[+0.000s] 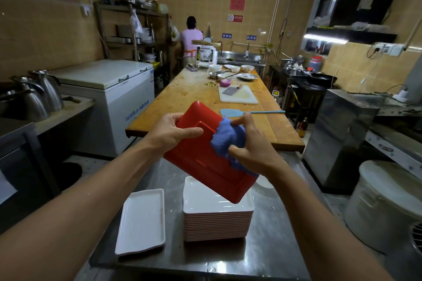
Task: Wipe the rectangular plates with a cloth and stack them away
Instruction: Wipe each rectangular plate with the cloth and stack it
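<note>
Steel table nearest, smooth and reflective: single flat white rectangular plate at 7 o'clock, tall stack of white plates with pinkish edges at 6 o'clock. Left hand closed on the upper-left edge of a glossy red rectangular plate, underside up, tilted in the air above the stack. Right hand bunched around a nubby blue cloth, pressed on the plate's 3 o'clock edge.
</note>
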